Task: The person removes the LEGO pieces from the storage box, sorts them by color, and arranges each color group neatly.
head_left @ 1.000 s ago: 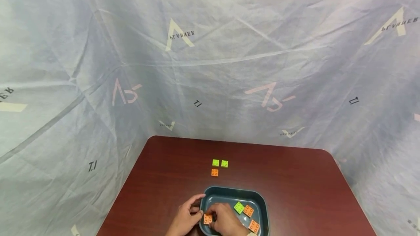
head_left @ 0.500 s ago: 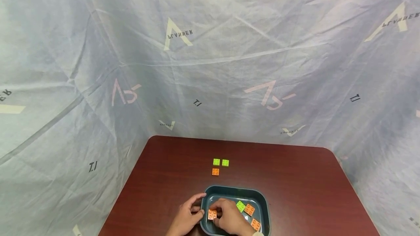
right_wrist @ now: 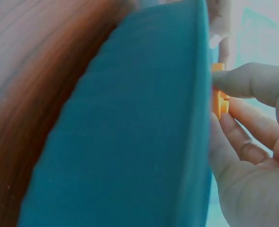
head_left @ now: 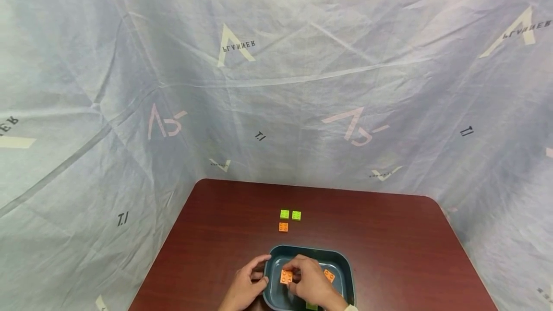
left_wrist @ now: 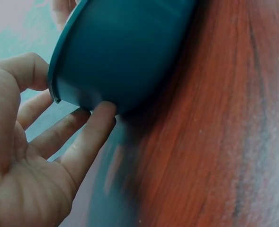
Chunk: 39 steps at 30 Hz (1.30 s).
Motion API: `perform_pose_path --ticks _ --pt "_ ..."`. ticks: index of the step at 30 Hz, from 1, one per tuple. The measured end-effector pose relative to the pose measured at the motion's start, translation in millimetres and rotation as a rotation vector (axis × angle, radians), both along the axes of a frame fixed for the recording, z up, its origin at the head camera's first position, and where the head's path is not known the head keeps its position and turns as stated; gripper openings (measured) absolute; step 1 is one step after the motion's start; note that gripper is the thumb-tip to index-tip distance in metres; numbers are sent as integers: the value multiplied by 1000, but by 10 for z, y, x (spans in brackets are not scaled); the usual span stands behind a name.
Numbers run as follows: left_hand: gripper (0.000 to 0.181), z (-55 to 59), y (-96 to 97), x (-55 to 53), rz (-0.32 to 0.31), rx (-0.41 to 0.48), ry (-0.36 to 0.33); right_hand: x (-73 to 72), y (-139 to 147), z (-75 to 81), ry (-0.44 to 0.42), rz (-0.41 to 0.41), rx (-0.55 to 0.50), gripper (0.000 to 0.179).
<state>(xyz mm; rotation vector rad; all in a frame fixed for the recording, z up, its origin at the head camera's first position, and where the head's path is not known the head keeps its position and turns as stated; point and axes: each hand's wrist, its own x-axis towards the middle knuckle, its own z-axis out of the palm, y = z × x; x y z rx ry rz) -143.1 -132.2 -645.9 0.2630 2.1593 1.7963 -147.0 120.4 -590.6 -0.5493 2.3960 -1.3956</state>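
A dark teal tray (head_left: 309,251) stands near the table's front edge. Along its left side lies my left hand (head_left: 244,284), fingers spread and touching the outer wall, thumb at the rim; the left wrist view shows the fingertips (left_wrist: 105,108) against that wall. Inside the tray, my right hand (head_left: 310,278) pinches an orange toy building brick (head_left: 286,277) between thumb and fingers. In the right wrist view this brick (right_wrist: 220,101) shows just past the tray's rim. Another orange brick (head_left: 329,276) lies right of the hand, and a green brick (head_left: 311,306) peeks out beneath the wrist.
Beyond the tray, two green bricks (head_left: 284,214) lie side by side on the brown table (head_left: 371,234), with an orange brick (head_left: 283,227) in front of the left one. Printed grey sheeting (head_left: 276,71) hangs behind the table and at both sides.
My right hand has carried the orange brick from the tray's left side toward its middle and slightly away. It now covers the green brick seen earlier; another green one shows. The left hand stays put.
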Motion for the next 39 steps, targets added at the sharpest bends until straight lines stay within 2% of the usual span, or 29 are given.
perform_pose_path --ticks 3,11,17,26,31,34,39 --pt "53 -5 -11 4 -2 4 5 2 7 49 4 7 6 32" --pt "52 -69 -13 32 6 -24 -43 -14 54 150 18 8 36 33" --pt "52 -60 -2 11 21 -44 -52 -133 117 289 88 -3 78 35" --pt "51 -41 -2 -24 16 -22 -26 -255 149 519 172 -17 90 34" --pt "50 -24 -2 -25 18 -15 -37 -322 139 623 209 -16 97 34" --pt "51 -33 -5 -24 19 -19 -43 -378 140 652 239 -24 122 34" --pt "52 -61 -13 -19 15 -27 -30 -488 157 615 252 -55 137 35"
